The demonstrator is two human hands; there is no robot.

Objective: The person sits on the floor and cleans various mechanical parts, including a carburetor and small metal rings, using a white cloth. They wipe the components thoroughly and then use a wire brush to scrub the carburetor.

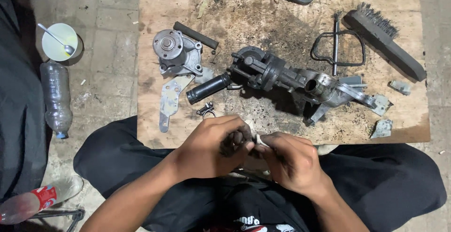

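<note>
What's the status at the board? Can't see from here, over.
Left hand and right hand together, pinching a small pale piece. Greasy housing and hose clamp lie untouched on the wooden board. Nothing between hands and parts.

a clear plastic bottle [56,98] is seen lying on the paved floor at the left, label-free, with a blue cap end. a second clear bottle [37,201] lies at the lower left corner, wrapped by a red label [44,196] with white markings.
</note>
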